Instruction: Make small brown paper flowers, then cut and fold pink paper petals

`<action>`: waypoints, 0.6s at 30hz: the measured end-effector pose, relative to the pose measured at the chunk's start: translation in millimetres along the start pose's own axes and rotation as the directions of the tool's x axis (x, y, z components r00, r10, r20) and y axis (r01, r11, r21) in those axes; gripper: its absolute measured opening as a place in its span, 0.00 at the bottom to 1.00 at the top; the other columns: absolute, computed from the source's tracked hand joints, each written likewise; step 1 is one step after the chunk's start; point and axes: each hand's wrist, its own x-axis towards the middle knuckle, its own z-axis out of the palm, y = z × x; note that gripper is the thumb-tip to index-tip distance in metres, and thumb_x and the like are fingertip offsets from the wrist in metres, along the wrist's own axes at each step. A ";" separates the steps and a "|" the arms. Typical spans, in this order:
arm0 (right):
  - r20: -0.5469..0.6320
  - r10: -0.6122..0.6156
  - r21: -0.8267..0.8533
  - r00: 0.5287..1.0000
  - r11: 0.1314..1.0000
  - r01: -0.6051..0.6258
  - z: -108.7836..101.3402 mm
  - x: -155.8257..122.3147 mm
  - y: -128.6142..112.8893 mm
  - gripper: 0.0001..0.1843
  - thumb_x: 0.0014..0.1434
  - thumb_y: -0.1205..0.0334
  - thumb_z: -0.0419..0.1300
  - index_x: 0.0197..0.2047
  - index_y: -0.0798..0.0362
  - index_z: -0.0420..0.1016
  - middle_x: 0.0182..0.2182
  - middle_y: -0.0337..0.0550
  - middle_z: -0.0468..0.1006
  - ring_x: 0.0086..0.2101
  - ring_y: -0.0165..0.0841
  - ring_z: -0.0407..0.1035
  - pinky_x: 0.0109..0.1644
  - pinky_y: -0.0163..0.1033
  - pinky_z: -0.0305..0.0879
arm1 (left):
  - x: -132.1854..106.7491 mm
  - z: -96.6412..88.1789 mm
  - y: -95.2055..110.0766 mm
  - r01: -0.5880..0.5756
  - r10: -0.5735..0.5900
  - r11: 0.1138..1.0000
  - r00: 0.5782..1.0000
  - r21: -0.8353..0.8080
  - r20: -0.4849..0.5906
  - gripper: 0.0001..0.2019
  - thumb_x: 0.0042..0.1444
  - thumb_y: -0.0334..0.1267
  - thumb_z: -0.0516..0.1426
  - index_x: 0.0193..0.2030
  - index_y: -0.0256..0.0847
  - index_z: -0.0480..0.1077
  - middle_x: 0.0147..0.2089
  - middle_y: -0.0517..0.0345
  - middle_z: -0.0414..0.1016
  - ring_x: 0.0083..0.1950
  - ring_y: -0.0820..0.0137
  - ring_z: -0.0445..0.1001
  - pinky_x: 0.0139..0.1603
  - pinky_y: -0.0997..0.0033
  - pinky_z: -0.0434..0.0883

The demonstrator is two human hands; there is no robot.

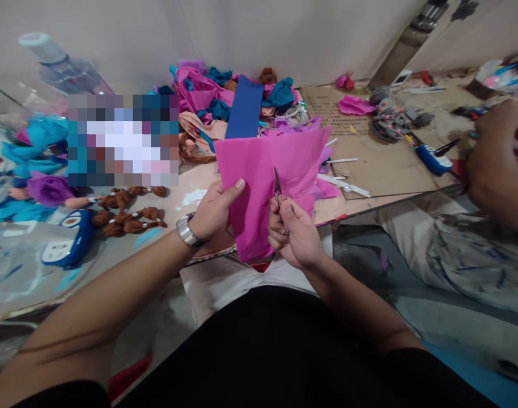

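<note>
A bright pink sheet (253, 170), thin like crepe paper or soft fabric, is held up over the table's front edge. My left hand (214, 212) grips its left side, thumb on the near face and fingers behind. In my right hand (295, 229) is a pair of scissors (277, 182), the blades pointing up and lying against the middle of the sheet. Whether the blades are apart I cannot make out. Behind the sheet, a flat blue strip (245, 107) leans among crumpled pink, teal and purple scraps (199, 90).
Brown knotted pieces (129, 212) and a blue-and-white case (67, 238) lie at left, near a clear bottle (72, 71). Cardboard (378, 164) at right bears grey pieces (390, 122), white strips and another blue case (433, 157). A co-worker's arm (497, 153) reaches in at far right.
</note>
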 end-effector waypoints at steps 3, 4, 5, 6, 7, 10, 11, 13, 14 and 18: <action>-0.012 -0.007 0.006 1.000 1.000 0.007 0.2 0.7 0.9 0.31 0.65 0.32 0.75 0.43 0.46 0.65 0.22 0.21 0.56 0.20 0.22 0.39 0.24 0.32 0.39 | 0.0 -2.1 -2.6 0.008 -0.008 1.000 1.000 0.003 -0.001 0.24 0.61 0.64 0.73 0.47 0.45 0.84 0.40 0.53 0.87 0.41 0.58 0.87 0.43 0.59 0.83; -0.020 -0.004 0.005 1.000 1.000 0.004 0.4 0.9 1.1 0.31 0.66 0.32 0.74 0.43 0.46 0.65 0.22 0.21 0.56 0.20 0.22 0.39 0.24 0.32 0.40 | 0.0 -3.1 -3.8 0.010 -0.010 1.000 1.000 0.004 -0.003 0.24 0.61 0.64 0.73 0.47 0.44 0.84 0.40 0.53 0.87 0.41 0.57 0.87 0.43 0.59 0.83; -0.027 -0.001 0.004 1.000 1.000 0.001 0.6 0.9 1.3 0.30 0.66 0.32 0.74 0.42 0.46 0.65 0.22 0.21 0.56 0.20 0.22 0.39 0.24 0.32 0.40 | 0.1 -4.0 -4.9 0.012 -0.012 1.000 1.000 0.005 -0.006 0.24 0.62 0.64 0.73 0.47 0.44 0.84 0.40 0.53 0.87 0.41 0.57 0.87 0.43 0.59 0.83; -0.031 0.002 0.003 1.000 1.000 -0.002 0.8 0.9 1.3 0.30 0.66 0.33 0.74 0.42 0.46 0.65 0.22 0.21 0.56 0.20 0.22 0.39 0.24 0.32 0.40 | 0.2 -4.9 -6.0 0.014 -0.014 1.000 1.000 0.006 -0.007 0.24 0.62 0.64 0.72 0.47 0.44 0.84 0.40 0.53 0.87 0.42 0.57 0.87 0.44 0.58 0.83; -0.033 0.003 0.003 0.999 1.000 -0.003 1.0 0.9 1.3 0.30 0.66 0.33 0.74 0.43 0.46 0.65 0.22 0.21 0.55 0.20 0.22 0.39 0.24 0.32 0.40 | 0.3 -5.7 -6.9 0.017 -0.017 1.000 1.000 0.008 -0.008 0.24 0.62 0.64 0.72 0.47 0.45 0.84 0.41 0.53 0.87 0.42 0.56 0.87 0.44 0.58 0.83; -0.029 -0.001 0.009 1.000 1.000 0.001 1.6 0.4 0.2 0.30 0.67 0.32 0.74 0.44 0.46 0.66 0.22 0.21 0.55 0.20 0.22 0.38 0.24 0.33 0.38 | 0.1 -7.0 -8.1 0.016 -0.016 1.000 1.000 0.016 -0.003 0.22 0.63 0.63 0.72 0.46 0.45 0.84 0.42 0.53 0.88 0.42 0.58 0.87 0.44 0.59 0.82; -0.027 0.002 0.012 1.000 1.000 -0.002 1.9 0.2 -0.4 0.30 0.67 0.32 0.73 0.44 0.46 0.66 0.22 0.21 0.55 0.20 0.22 0.38 0.24 0.33 0.38 | -0.2 -7.2 -8.1 0.013 -0.013 1.000 1.000 0.013 0.003 0.22 0.63 0.63 0.72 0.45 0.45 0.84 0.42 0.54 0.88 0.41 0.59 0.86 0.43 0.59 0.82; -0.025 0.013 0.018 1.000 1.000 -0.013 2.3 -0.2 -1.8 0.30 0.68 0.31 0.72 0.45 0.46 0.66 0.22 0.21 0.56 0.19 0.22 0.38 0.24 0.33 0.38 | -1.1 -7.5 -7.8 0.016 -0.016 1.000 1.000 0.006 0.017 0.22 0.63 0.63 0.72 0.45 0.45 0.84 0.42 0.54 0.88 0.39 0.61 0.85 0.42 0.61 0.82; -0.025 0.017 0.020 1.000 1.000 -0.017 2.4 -0.3 -2.4 0.30 0.68 0.31 0.72 0.46 0.45 0.66 0.22 0.22 0.56 0.19 0.22 0.38 0.24 0.33 0.37 | -1.6 -7.6 -7.6 0.020 -0.020 1.000 1.000 0.006 0.024 0.22 0.63 0.63 0.73 0.45 0.45 0.84 0.42 0.55 0.88 0.38 0.62 0.84 0.42 0.62 0.82; -0.019 0.005 0.022 1.000 1.000 -0.005 2.5 -0.4 -3.5 0.29 0.68 0.31 0.72 0.47 0.46 0.67 0.22 0.22 0.57 0.19 0.22 0.38 0.24 0.34 0.38 | -3.1 -8.0 -6.1 0.015 -0.015 0.999 1.000 0.046 0.002 0.22 0.61 0.63 0.74 0.44 0.45 0.84 0.37 0.56 0.85 0.37 0.60 0.84 0.38 0.63 0.81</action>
